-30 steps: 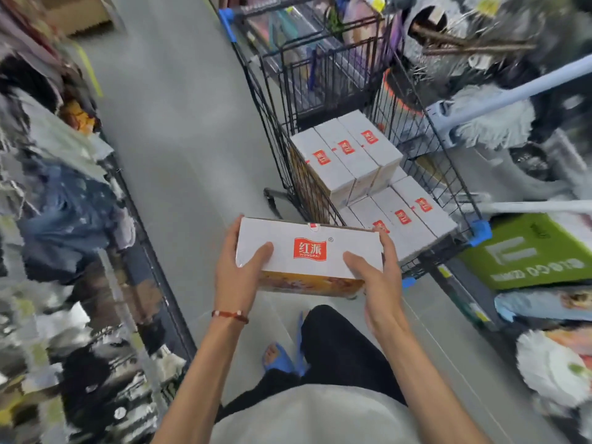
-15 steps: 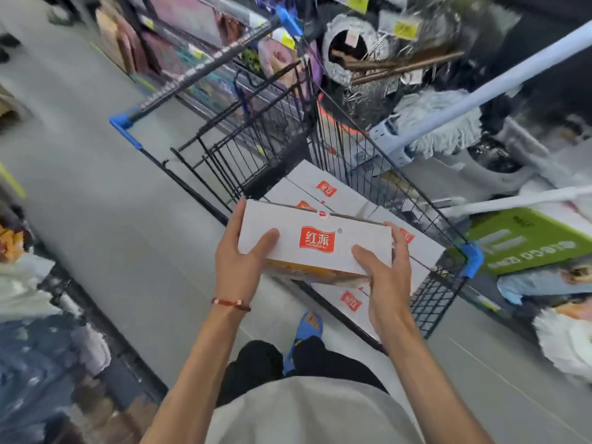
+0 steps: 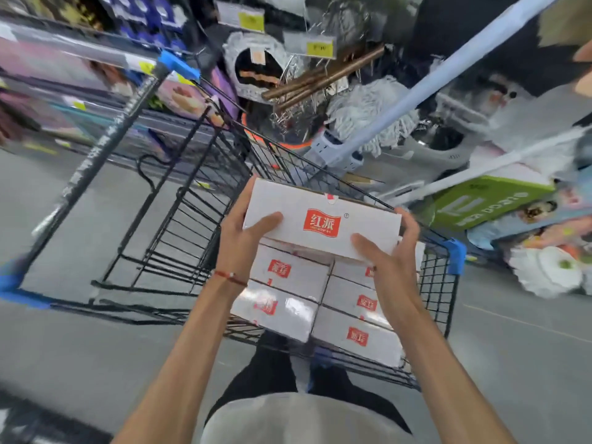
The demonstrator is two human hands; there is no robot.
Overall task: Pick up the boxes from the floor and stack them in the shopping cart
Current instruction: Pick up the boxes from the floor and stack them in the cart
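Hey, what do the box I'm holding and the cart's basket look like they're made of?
Held box: likely paperboard, white with a slight sheen; folded edges and a printed red logo show. Cart basket: looks like metal wire with a dark coating, thin crossing rods forming a grid. Its blue corner bumper seems plastic.

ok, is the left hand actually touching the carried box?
Touching. In the head view the left hand grips the left end of the carried box, with its thumb lying on the white top.

Arms stretched forward, left hand [image 3: 238, 241] and right hand [image 3: 388, 267] gripping, thumbs on top
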